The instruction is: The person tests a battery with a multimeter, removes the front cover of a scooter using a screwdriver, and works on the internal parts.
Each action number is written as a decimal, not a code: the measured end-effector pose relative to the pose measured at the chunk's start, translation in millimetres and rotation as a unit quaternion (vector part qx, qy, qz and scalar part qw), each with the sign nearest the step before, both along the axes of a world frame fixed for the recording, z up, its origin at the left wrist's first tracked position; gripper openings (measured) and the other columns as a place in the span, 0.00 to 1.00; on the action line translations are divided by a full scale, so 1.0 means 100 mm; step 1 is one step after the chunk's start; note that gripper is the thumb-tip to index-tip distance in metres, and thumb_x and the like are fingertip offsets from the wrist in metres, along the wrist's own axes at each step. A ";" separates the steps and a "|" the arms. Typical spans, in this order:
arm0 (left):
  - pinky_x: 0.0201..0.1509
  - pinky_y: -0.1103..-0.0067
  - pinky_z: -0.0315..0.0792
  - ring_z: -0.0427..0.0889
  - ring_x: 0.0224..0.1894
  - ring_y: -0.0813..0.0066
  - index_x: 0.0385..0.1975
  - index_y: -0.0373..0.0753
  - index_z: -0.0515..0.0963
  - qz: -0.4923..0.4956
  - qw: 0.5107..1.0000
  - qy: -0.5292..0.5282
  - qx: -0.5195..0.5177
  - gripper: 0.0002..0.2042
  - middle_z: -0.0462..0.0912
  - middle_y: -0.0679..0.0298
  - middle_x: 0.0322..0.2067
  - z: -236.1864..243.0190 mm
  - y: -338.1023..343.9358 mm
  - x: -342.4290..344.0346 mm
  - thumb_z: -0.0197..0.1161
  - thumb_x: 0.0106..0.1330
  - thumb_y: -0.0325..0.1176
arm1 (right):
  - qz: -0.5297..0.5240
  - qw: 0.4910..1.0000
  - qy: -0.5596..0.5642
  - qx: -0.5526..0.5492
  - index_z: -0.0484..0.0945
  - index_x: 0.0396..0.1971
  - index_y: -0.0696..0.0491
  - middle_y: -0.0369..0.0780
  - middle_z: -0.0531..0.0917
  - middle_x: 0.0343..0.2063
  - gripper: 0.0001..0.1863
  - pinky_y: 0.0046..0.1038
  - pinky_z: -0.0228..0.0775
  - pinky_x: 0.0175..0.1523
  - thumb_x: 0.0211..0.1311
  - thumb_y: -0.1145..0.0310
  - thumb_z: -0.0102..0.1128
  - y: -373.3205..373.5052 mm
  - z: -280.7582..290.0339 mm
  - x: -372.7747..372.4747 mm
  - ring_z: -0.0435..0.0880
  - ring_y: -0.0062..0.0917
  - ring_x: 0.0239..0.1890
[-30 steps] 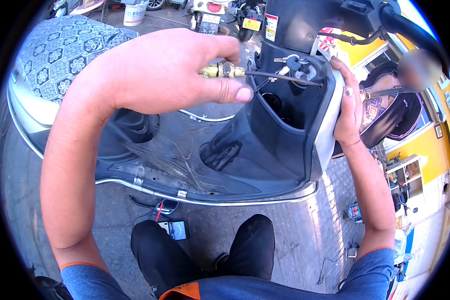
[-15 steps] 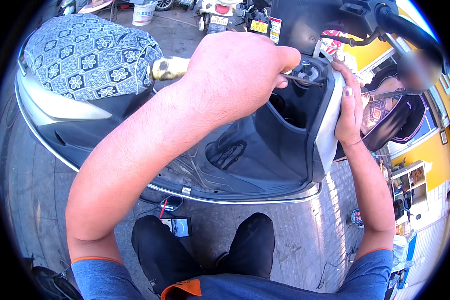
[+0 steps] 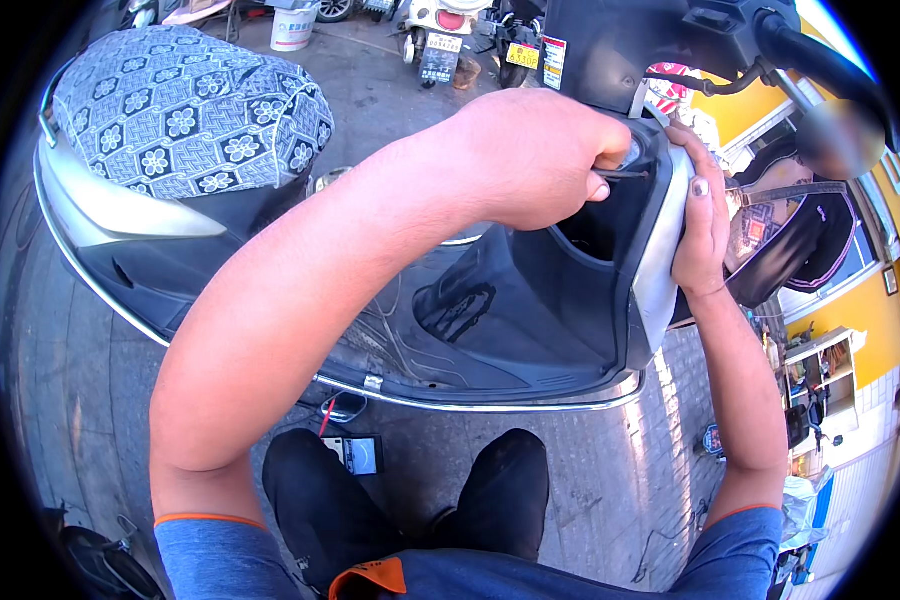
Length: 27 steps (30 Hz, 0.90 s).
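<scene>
On grey paving stands a scooter; toward two o'clock, the left hand curls around a thin shaft, best kept steady; the right hand, fingers extended, rests against silver trim.

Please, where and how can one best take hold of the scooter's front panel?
Probably by the panel's silver outer edge, coming from the person's right: this long rim stands exposed, and the right hand rests there. The inner side looks less suitable, because the left hand, holding a thin-shafted tool, occupies it.
</scene>
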State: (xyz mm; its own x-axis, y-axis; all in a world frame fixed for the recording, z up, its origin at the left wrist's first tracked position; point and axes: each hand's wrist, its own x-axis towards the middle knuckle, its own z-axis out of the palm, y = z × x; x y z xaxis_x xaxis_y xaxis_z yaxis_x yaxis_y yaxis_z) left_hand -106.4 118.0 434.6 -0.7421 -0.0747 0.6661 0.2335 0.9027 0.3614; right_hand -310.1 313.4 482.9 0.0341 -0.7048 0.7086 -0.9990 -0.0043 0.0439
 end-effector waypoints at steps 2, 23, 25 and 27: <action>0.47 0.61 0.79 0.88 0.42 0.49 0.47 0.39 0.83 0.031 0.999 -0.041 0.011 0.11 0.88 0.50 0.36 0.11 0.04 0.00 0.64 0.77 0.40 | 0.000 1.000 0.003 0.001 0.79 0.66 0.56 0.48 0.80 0.67 0.30 0.38 0.57 0.79 0.80 0.52 0.38 0.01 0.00 -0.02 0.73 0.41 0.71; 0.46 0.69 0.82 0.90 0.39 0.64 0.51 0.39 0.86 -0.046 0.983 0.063 0.164 0.11 0.91 0.56 0.36 -0.05 0.16 -0.31 0.66 0.73 0.33 | 0.007 1.000 -0.014 -0.002 0.79 0.66 0.57 0.47 0.80 0.67 0.30 0.38 0.57 0.79 0.80 0.53 0.39 -0.01 0.00 -0.05 0.74 0.41 0.71; 0.45 0.69 0.81 0.90 0.38 0.66 0.52 0.39 0.86 -0.067 0.979 0.027 0.192 0.12 0.91 0.57 0.36 -0.01 0.14 -0.29 0.66 0.73 0.33 | 0.003 1.000 -0.012 -0.001 0.79 0.67 0.56 0.47 0.80 0.67 0.30 0.38 0.57 0.79 0.80 0.54 0.40 0.00 -0.01 -0.06 0.74 0.41 0.71; 0.44 0.71 0.81 0.89 0.37 0.67 0.52 0.39 0.85 -0.081 0.971 -0.026 0.225 0.12 0.90 0.57 0.34 0.06 0.14 -0.25 0.65 0.73 0.33 | 0.002 1.000 -0.012 0.001 0.79 0.67 0.56 0.47 0.80 0.67 0.29 0.38 0.57 0.79 0.80 0.54 0.40 0.00 -0.02 -0.06 0.73 0.41 0.71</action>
State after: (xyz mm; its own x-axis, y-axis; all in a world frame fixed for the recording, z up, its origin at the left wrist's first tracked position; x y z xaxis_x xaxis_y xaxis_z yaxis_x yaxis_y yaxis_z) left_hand -131.6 131.6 440.8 -0.8002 -0.2281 0.5548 0.3306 0.6040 0.7252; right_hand -316.6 313.8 481.3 0.0204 -0.7067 0.7072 -0.9998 -0.0082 0.0207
